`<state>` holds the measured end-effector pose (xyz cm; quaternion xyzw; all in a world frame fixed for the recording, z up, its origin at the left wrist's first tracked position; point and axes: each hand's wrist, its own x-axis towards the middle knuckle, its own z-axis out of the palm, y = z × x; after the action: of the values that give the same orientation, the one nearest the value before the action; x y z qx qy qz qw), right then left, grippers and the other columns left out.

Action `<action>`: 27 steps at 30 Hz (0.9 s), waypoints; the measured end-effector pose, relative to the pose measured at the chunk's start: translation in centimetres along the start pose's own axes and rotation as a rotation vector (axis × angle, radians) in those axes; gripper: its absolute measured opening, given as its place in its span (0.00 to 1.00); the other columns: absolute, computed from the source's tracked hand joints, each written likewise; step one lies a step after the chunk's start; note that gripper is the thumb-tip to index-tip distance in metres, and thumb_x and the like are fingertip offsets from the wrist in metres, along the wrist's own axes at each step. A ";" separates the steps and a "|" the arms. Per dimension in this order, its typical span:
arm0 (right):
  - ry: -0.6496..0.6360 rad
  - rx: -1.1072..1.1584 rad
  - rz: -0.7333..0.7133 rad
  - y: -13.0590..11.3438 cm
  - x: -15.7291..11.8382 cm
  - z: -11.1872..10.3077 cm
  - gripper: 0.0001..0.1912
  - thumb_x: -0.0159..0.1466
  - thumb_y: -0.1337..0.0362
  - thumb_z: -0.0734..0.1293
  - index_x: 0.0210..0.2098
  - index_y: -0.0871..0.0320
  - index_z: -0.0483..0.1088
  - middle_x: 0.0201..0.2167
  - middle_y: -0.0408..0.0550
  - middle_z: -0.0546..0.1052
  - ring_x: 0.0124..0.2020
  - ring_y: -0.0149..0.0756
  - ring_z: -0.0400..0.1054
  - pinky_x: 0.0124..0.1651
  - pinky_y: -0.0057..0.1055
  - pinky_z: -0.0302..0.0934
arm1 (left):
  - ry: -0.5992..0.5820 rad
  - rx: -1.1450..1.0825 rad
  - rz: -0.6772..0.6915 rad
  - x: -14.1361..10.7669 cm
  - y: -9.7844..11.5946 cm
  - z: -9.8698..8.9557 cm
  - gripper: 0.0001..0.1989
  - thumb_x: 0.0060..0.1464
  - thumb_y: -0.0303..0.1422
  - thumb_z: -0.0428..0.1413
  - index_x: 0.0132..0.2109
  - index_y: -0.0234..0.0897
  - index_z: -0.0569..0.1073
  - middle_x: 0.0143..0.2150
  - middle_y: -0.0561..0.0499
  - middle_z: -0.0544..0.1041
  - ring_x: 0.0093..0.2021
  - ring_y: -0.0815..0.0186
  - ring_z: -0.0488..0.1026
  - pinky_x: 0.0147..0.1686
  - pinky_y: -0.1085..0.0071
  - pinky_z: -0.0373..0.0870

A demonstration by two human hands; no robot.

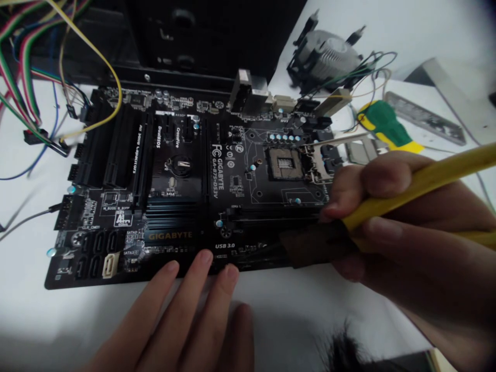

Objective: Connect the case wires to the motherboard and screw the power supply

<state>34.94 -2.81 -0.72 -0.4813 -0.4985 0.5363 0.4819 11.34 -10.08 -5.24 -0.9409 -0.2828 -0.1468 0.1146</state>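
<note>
A black Gigabyte motherboard [182, 186] lies flat on the white table. My left hand [186, 320] is open, its fingers stretched out and their tips resting at the board's near edge below the "USB 3.0" print. In my right hand [399, 227] are pliers [387, 204] with yellow handles and dark, narrow jaws. The jaws point left over the near right part of the board; their tip is dim and blurred, so I cannot tell whether it touches anything. Beyond the pliers, the bare CPU socket [285, 164] shows with its metal cover [320, 160] swung to the right.
Behind the board stands a black computer case [217, 36]. A CPU cooler [329, 54] sits at the back right, near a green-and-yellow handle [387, 124] and a metal I/O shield [426, 119]. Coloured wires [29, 77] hang at the left. Dark bristles [343, 346] show at the bottom.
</note>
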 end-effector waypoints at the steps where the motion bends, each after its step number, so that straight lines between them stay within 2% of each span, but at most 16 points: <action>1: 0.010 0.039 0.033 -0.1 0.0 0.0 0.13 0.50 0.73 0.71 0.29 0.50 0.66 0.25 0.39 0.72 0.14 0.26 0.62 0.06 0.24 0.53 | -0.018 0.002 0.000 0.0 0.0 -0.1 0.24 0.58 0.47 0.51 0.56 0.39 0.65 0.59 0.45 0.67 0.63 0.48 0.60 0.64 0.48 0.52; 5: 0.006 0.091 0.134 -0.3 -0.2 -0.3 0.15 0.48 0.72 0.74 0.28 0.50 0.68 0.26 0.37 0.72 0.15 0.26 0.64 0.09 0.22 0.58 | -0.056 0.011 -0.001 0.1 0.1 -0.5 0.27 0.55 0.50 0.53 0.57 0.40 0.64 0.59 0.43 0.65 0.65 0.46 0.56 0.65 0.50 0.49; 9: 0.022 0.105 0.118 -0.5 -0.2 -0.3 0.14 0.48 0.71 0.75 0.28 0.50 0.68 0.25 0.37 0.72 0.14 0.26 0.64 0.09 0.21 0.57 | -0.064 0.013 0.002 0.0 0.1 -0.4 0.30 0.53 0.53 0.53 0.57 0.40 0.64 0.59 0.41 0.65 0.65 0.44 0.54 0.66 0.50 0.47; 13: 0.012 0.081 0.135 -0.6 -0.1 0.0 0.13 0.49 0.69 0.75 0.28 0.50 0.68 0.26 0.38 0.72 0.16 0.26 0.65 0.09 0.21 0.58 | -0.020 0.023 0.004 0.0 0.1 -0.2 0.28 0.55 0.52 0.53 0.56 0.40 0.64 0.58 0.43 0.66 0.64 0.46 0.57 0.65 0.49 0.49; 15: 0.010 0.089 0.143 -0.7 -0.1 0.0 0.13 0.49 0.68 0.75 0.28 0.50 0.68 0.25 0.38 0.72 0.15 0.26 0.64 0.10 0.22 0.58 | -0.035 0.028 0.008 0.0 0.0 -0.3 0.27 0.55 0.51 0.52 0.56 0.40 0.64 0.58 0.43 0.66 0.63 0.46 0.58 0.65 0.50 0.49; 22: 0.028 0.099 0.155 -0.7 0.0 0.2 0.14 0.47 0.72 0.75 0.27 0.50 0.68 0.24 0.37 0.72 0.15 0.25 0.63 0.09 0.21 0.56 | -0.070 0.040 0.028 0.1 -0.1 -0.7 0.28 0.56 0.51 0.52 0.58 0.40 0.63 0.60 0.42 0.65 0.63 0.46 0.59 0.64 0.50 0.51; 27: 0.056 0.134 0.167 -1.1 0.4 0.0 0.13 0.48 0.73 0.72 0.25 0.51 0.67 0.23 0.35 0.72 0.12 0.24 0.61 0.08 0.20 0.56 | -0.067 0.035 0.028 0.1 0.0 -0.6 0.24 0.59 0.47 0.50 0.57 0.38 0.64 0.59 0.44 0.67 0.62 0.49 0.61 0.64 0.49 0.53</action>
<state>34.94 -2.40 0.36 -0.5026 -0.4058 0.5932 0.4804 11.27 -10.18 -4.63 -0.9470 -0.2758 -0.1089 0.1235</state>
